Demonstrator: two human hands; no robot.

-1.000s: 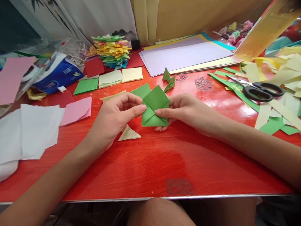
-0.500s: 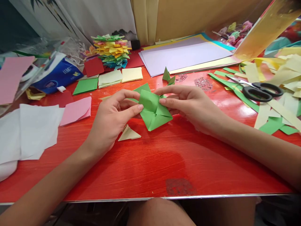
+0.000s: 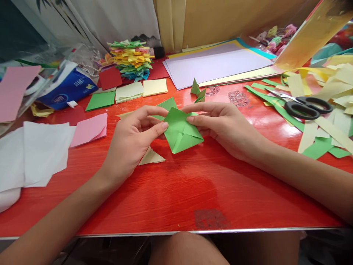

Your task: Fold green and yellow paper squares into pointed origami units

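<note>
Between my two hands, above the red table, is a folded green paper square (image 3: 183,130) with flaps creased toward its middle. My left hand (image 3: 135,138) pinches its left corner, thumb on top. On the opposite side, the thumb and fingers of my right hand (image 3: 220,127) grip the upper right edge. The fingertips behind the paper are hidden. Just past it, another green paper (image 3: 168,104) lies partly covered. A cream folded paper triangle (image 3: 151,156) rests on the table beside my left hand, and small dark green folded pieces (image 3: 195,87) sit beyond my right fingers.
Black-handled scissors (image 3: 306,107) lie among paper strips (image 3: 328,129) at right. Pink paper squares (image 3: 89,129) and white sheets (image 3: 45,151) are at left. Behind stand a stack of folded colored paper (image 3: 131,60), a blue packet (image 3: 67,86) and large lilac sheets (image 3: 215,66).
The upper part of the green paper square now looks flatter and more pointed, and the square has turned slightly. Both hands keep their hold with only a tiny shift.
</note>
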